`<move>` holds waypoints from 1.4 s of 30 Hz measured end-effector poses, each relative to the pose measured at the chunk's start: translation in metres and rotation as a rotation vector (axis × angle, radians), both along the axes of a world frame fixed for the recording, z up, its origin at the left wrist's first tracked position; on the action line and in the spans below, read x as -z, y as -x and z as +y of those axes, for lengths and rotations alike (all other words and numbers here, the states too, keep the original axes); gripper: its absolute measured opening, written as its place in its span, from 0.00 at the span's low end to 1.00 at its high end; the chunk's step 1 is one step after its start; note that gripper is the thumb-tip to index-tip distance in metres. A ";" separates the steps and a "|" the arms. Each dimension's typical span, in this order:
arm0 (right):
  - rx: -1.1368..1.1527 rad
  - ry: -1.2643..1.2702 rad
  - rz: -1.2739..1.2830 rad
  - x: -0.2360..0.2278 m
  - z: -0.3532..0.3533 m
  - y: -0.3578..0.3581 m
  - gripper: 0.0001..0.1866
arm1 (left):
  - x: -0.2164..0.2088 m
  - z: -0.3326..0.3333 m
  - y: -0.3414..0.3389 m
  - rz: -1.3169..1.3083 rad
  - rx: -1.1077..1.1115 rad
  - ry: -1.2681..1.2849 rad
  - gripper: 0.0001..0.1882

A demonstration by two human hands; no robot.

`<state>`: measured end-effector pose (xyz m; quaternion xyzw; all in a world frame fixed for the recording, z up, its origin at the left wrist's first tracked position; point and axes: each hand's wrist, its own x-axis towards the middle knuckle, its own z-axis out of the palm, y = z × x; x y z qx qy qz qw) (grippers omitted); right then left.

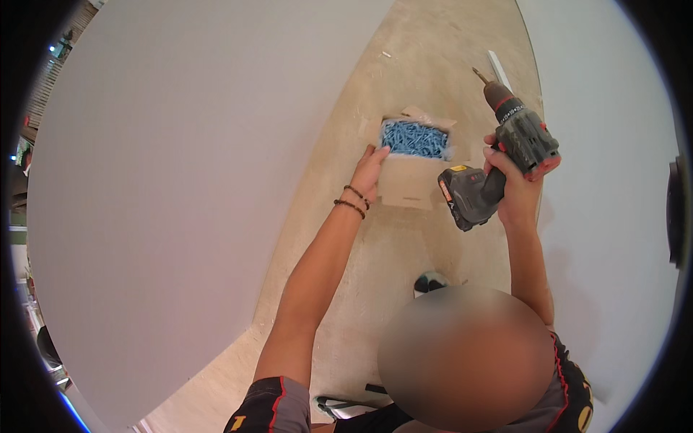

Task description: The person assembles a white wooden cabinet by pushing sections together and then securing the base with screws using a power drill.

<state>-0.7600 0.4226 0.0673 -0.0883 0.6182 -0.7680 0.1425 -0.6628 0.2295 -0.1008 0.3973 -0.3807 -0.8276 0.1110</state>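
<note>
beige floor (404, 245), open cardboard box (408, 180) w/ screws (414, 138)

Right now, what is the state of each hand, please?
Left hand: reaching into the cardboard box of blue screws; grip cannot be told.
Right hand: closed on the cordless drill.

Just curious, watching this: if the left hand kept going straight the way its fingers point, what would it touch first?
Most likely the blue screws in the open cardboard box; the left hand is already at the box's edge, though depth is hard to judge.

Bright, even, soft light; faint shadows; strong fisheye bend, black rim; blurred oval low centre, perhaps masking
</note>
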 end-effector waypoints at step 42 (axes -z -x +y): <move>0.075 -0.164 0.179 -0.097 0.044 -0.145 0.21 | -0.026 0.051 0.082 -0.428 0.486 1.594 0.11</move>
